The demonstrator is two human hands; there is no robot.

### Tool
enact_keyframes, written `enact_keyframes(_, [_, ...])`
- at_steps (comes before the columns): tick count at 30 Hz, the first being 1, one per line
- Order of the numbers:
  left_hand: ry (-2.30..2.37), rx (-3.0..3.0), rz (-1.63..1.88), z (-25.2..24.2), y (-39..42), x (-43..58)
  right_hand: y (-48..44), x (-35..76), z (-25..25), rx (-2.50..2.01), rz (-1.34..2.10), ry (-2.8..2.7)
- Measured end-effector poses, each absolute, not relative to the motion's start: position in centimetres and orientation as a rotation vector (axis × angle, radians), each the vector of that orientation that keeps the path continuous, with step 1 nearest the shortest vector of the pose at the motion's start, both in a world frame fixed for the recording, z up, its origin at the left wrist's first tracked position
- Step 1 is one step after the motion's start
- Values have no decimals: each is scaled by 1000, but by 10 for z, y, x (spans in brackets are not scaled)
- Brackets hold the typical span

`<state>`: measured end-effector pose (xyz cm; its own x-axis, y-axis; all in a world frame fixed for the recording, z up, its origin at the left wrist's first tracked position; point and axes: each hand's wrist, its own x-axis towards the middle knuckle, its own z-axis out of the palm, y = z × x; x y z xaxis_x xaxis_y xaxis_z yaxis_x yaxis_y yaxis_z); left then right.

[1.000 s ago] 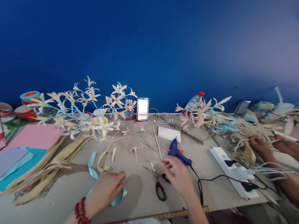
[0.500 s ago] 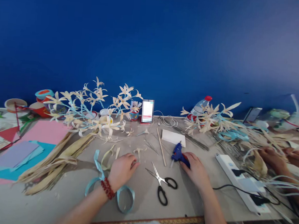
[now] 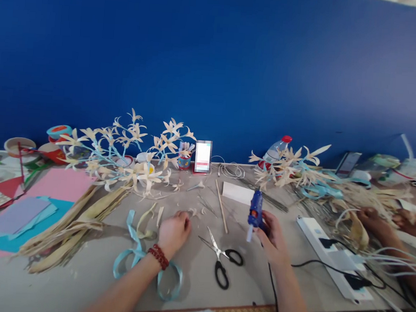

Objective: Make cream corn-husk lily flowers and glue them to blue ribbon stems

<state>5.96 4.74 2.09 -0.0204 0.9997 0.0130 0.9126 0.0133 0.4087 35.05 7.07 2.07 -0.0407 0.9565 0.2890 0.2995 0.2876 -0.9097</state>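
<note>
My right hand point(image 3: 272, 236) grips the handle of a blue hot glue gun point(image 3: 256, 208), lifted above the table, its nozzle pointing away and a glue stick poking out of the back. The gun's black cord trails down beside my forearm. My left hand point(image 3: 174, 232), with a red bead bracelet on the wrist, rests low over the table with its fingers curled in; whatever they may hold is hidden. Just past its fingertips lies a small pale husk flower piece point(image 3: 199, 211). Black-handled scissors point(image 3: 222, 257) lie half open between my hands. Light blue ribbon point(image 3: 130, 252) loops under my left wrist.
Husk flowers on blue stems point(image 3: 119, 154) stand at the back left, more flowers point(image 3: 289, 169) at the back right. Dried husks point(image 3: 70, 232) and coloured paper point(image 3: 21, 223) lie left. A power strip point(image 3: 332, 260) sits right, near another person's hands point(image 3: 377, 222).
My right hand has picked up the glue gun and turned its nozzle away from me. My left hand has curled its fingers further in, close to where it was.
</note>
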Motion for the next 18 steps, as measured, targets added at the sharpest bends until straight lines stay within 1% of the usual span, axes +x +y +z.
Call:
enact_keyframes(3, [2004, 1972, 546, 33, 43, 53, 59, 323, 27, -997, 1038, -1288])
enact_keyframes(5, [1965, 1964, 678, 46, 37, 50, 50, 300, 32, -1005, 1111, -1176])
enact_keyframes(7, [1824, 1847, 978, 59, 30, 49, 43, 276, 39, -1023, 1189, -1062])
enact_keyframes(9, [1629, 1638, 1147, 70, 22, 51, 39, 253, 47, -1014, 1270, -947])
enact_keyframes(13, [1240, 1177, 1255, 79, 13, 59, 37, 216, 60, -914, 1357, -804])
enact_keyframes(18, [920, 876, 1315, 82, 8, 64, 35, 192, 71, -875, 1419, -793])
